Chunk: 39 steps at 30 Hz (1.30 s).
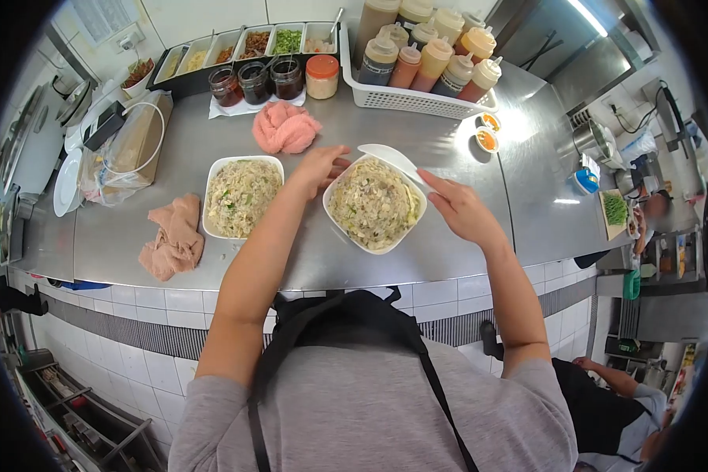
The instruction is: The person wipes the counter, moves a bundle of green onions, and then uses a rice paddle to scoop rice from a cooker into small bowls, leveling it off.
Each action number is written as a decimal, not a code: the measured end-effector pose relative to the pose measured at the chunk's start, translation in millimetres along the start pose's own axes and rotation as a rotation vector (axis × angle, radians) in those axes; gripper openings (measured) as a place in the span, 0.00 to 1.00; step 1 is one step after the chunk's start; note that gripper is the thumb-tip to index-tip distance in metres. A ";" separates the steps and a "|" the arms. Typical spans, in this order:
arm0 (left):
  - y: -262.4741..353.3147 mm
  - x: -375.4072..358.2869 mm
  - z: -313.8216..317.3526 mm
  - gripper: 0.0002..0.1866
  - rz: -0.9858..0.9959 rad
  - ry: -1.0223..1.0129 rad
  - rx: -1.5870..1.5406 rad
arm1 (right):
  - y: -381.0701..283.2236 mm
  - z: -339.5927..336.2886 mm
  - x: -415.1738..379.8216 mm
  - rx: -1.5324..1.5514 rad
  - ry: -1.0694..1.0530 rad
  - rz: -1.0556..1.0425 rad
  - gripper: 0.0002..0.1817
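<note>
A white square bowl (329, 206) heaped with fried rice (372, 204) stands on the steel counter in front of me. My left hand (319, 169) is at its back left rim, fingers against the side; the thumb is partly hidden. In my right hand (460, 206) is a white rice paddle (389, 160), its handle gripped between thumb and fingers. The flat blade reaches left across the back edge of the rice. To the left of my left forearm stands a second white bowl (206, 211), also full of fried rice (244, 197).
Pink cloth (285, 127) and beige cloth (173, 236) lie on the counter (307, 263). Behind are topping trays (256, 45), sauce jars (253, 82) and a white basket (417, 101) of squeeze bottles (433, 63). Small orange-filled cups (486, 140) sit right. Another person (606, 401) stands lower right.
</note>
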State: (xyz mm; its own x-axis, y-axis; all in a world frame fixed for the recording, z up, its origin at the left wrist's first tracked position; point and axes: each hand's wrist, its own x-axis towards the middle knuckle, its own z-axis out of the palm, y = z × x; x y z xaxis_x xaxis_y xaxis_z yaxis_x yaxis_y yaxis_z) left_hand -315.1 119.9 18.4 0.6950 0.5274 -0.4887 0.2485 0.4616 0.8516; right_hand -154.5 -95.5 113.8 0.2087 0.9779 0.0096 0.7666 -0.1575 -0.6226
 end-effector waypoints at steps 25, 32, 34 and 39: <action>-4.7 -22.6 10.9 0.17 -0.021 -0.079 0.329 | -17.2 6.4 -27.6 -0.279 -0.160 0.080 0.21; 3.7 -5.4 8.5 0.16 -0.104 -0.108 0.303 | -24.7 16.9 -20.4 -0.403 -0.114 -0.061 0.21; 3.3 -1.9 12.3 0.14 0.116 -0.028 0.478 | -38.1 13.0 -28.8 -0.459 -0.148 -0.009 0.21; 2.4 -4.3 17.7 0.13 0.227 0.024 0.693 | -43.7 12.7 -39.8 -0.531 -0.198 -0.002 0.21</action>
State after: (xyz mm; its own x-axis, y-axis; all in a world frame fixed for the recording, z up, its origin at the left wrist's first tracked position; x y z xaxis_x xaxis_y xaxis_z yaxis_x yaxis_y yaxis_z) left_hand -305.5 106.1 25.9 0.7673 0.5755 -0.2829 0.4756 -0.2148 0.8531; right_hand -204.0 -125.7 130.7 0.1281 0.9773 -0.1688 0.9779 -0.1528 -0.1427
